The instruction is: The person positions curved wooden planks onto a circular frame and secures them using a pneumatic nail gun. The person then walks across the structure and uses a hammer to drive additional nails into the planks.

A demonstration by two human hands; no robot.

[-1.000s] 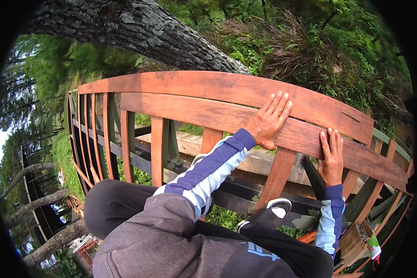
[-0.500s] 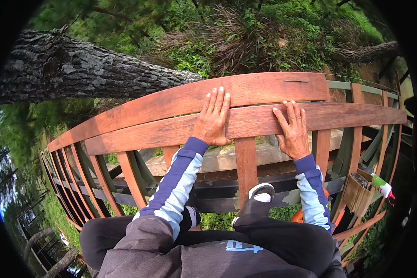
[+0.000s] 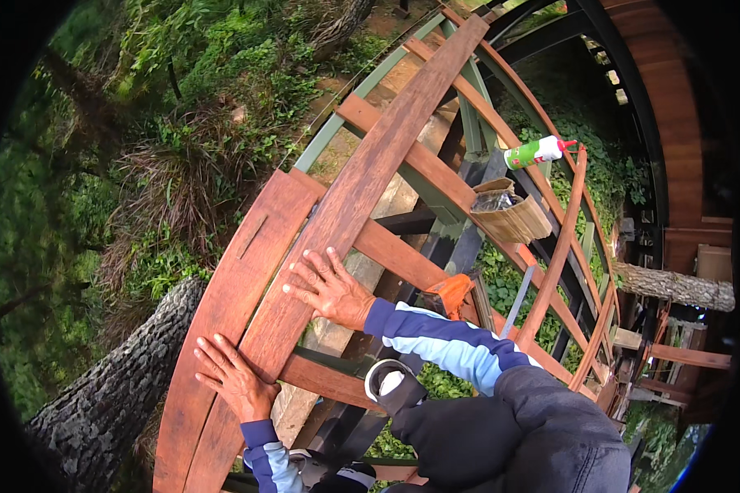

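Note:
My left hand [image 3: 238,378] lies flat with fingers spread across the seam between two reddish-brown planks. Its fingertips rest on the outer plank [image 3: 263,222], and its palm is at the edge of the inner plank [image 3: 370,172]. Farther up, my right hand [image 3: 333,289] presses palm-down on the inner plank, fingers apart, holding nothing. A narrow gap separates the planks, which lie over wooden joists [image 3: 403,255]. A thin wood sliver or slot [image 3: 251,236] marks the outer plank near its end.
An open cardboard box [image 3: 514,218], a green-and-white bottle with a red nozzle [image 3: 538,153], an orange tool [image 3: 450,294] and a grey metal strip [image 3: 519,301] sit on the open framing to the right. A tree trunk [image 3: 119,386] stands close beyond the outer plank. Gaps between joists show the ground below.
My view has swung to the right, so the planks now run diagonally and more of the framing shows. Both hands stay flat on the planks; the left now reaches across the seam near its lower part.

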